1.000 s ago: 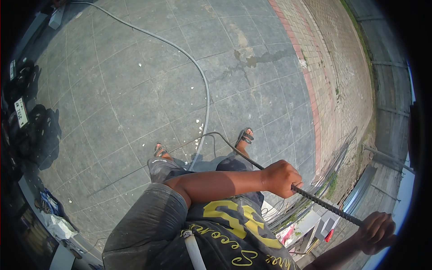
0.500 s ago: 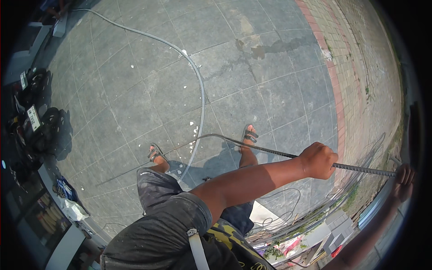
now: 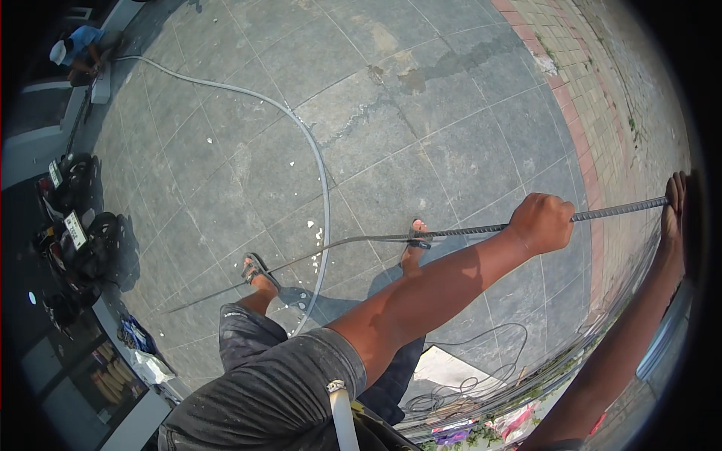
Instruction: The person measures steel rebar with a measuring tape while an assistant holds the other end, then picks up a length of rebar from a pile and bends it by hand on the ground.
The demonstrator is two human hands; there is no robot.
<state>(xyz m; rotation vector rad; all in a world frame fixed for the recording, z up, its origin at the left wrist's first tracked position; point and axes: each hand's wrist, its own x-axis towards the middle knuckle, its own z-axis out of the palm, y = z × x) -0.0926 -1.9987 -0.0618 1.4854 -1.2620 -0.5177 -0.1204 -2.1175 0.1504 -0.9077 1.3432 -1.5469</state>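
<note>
Left hand [image 3: 541,223] clenches rod [image 3: 466,231], right hand [image 3: 674,201] perhaps its end, at view's edge; open tiles [image 3: 421,173] ahead.

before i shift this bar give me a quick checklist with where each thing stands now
1. Left hand closed around the ribbed bar: ok.
2. Right hand gripping fully: cannot tell; it is at the bar's end, dim near the picture's rim.
3. Bar's line free of the grey hose: not ok, they cross in view; contact unclear.
4. Feet covered: not ok, open sandals.
5. Co-worker away from the bar: ok, crouched far off at upper left.
</note>
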